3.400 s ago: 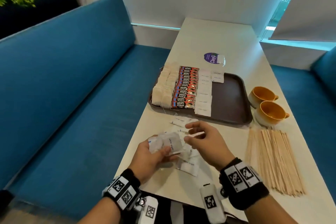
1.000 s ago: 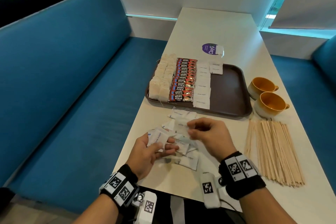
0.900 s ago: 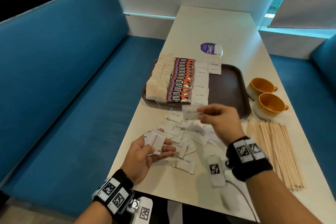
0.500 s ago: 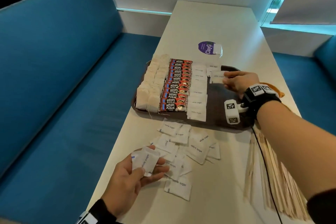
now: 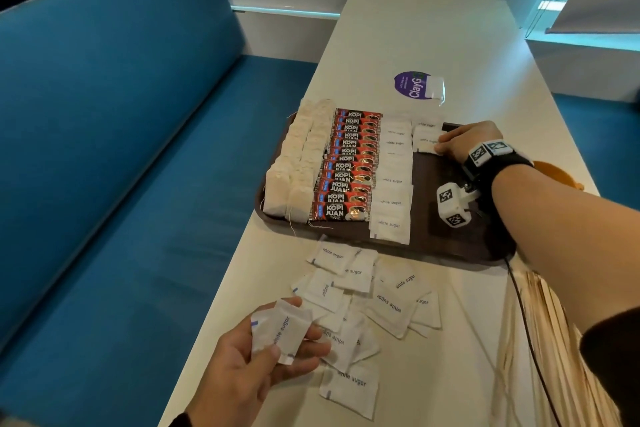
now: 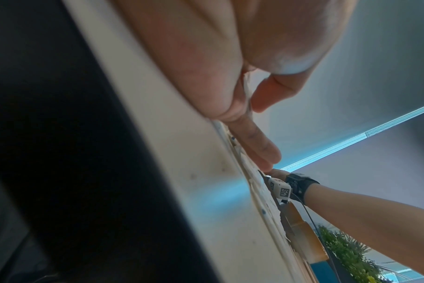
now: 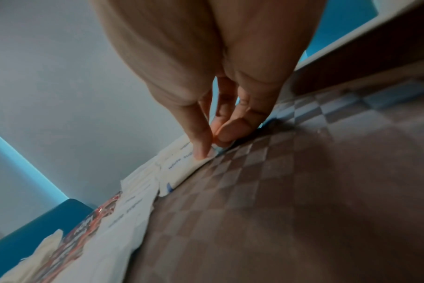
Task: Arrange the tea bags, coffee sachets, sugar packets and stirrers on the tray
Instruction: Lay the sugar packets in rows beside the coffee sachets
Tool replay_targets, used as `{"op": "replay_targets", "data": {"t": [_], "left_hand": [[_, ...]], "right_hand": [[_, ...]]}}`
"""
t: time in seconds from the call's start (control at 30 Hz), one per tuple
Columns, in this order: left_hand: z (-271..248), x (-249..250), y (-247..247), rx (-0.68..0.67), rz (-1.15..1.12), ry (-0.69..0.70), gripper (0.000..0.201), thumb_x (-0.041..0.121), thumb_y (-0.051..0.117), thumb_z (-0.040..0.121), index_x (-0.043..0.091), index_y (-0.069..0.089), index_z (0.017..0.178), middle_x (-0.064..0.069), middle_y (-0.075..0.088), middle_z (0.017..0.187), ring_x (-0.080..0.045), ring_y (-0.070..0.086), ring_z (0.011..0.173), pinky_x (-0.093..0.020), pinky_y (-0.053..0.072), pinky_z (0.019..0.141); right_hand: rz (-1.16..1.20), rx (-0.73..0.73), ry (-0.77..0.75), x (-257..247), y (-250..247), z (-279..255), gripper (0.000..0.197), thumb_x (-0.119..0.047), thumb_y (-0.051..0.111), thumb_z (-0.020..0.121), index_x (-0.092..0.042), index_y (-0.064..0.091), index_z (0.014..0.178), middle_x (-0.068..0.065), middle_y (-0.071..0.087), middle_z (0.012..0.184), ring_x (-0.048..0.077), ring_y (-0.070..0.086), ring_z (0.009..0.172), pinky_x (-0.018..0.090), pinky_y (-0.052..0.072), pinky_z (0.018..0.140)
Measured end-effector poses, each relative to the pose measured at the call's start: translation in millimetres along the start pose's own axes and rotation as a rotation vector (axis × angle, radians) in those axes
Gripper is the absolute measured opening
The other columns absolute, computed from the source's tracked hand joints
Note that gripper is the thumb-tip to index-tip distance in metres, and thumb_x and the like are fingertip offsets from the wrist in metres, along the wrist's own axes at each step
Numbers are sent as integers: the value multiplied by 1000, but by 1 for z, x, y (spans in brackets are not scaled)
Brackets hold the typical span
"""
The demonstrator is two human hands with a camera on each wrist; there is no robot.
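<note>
We had right hand (image 5: 465, 142) pinching sugar packet (image 5: 425, 144) on tray (image 5: 450, 246); left hand (image 5: 242, 371) gripped packet stack (image 5: 280, 333).

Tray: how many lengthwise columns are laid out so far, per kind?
Tea bags: 2
Coffee sachets: 1
Sugar packets: 2, second barely started
Stirrers: 0, all beside the tray
Total: 5
</note>
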State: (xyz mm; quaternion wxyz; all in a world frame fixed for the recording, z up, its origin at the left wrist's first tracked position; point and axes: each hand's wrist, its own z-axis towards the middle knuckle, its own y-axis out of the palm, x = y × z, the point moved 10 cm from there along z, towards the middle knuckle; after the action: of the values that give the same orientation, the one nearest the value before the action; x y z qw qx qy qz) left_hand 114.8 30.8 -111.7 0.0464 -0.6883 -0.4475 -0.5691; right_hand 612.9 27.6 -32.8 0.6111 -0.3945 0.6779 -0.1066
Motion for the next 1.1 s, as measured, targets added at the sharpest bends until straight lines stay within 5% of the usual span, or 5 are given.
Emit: {"op": "replay_targets", "data": {"t": [0.13,0.33,0.77,0.93,1.1], "left_hand": [[1,1,1,-14,37,20,42,-15,42,100,2,58,134,-37,68,112,-55,67,105,-49,62,82],[-2,10,8,-23,102,68,42,-15,34,102,3,54,134,-33,69,113,-50,69,107,-41,62,83],[-3,14,13,35,134,78,26,3,49,104,6,58,128,-23,73,117,-44,73,101,-45,64,76],[-5,15,12,61,91,81,38,11,67,88,-3,62,123,-29,71,116,-45,72,100,-53,59,90],[-8,19,15,61,109,101,21,0,55,99,-1,62,118,-27,74,107,-47,74,91,-47,64,80]], "right_hand": [[10,26,-7,-2,-6,-5,16,-17,88,77,-15,79,91,2,75,94,20,71,87,36,61,87],[225,75,-83,-18,-28,-48,8,-10,78,85,-12,78,92,7,75,87,15,64,65,36,64,77],[286,-481,-276,14,62,-322,19,-12,78,85,-23,73,101,3,72,95,16,67,73,30,59,65],[243,-532,-218,50,92,-359,27,-10,81,82,-21,71,104,5,72,96,20,71,71,35,63,67],[330,-424,-181,64,78,-361,15,-6,82,80,-9,73,91,14,75,81,26,71,63,46,63,65]]}}
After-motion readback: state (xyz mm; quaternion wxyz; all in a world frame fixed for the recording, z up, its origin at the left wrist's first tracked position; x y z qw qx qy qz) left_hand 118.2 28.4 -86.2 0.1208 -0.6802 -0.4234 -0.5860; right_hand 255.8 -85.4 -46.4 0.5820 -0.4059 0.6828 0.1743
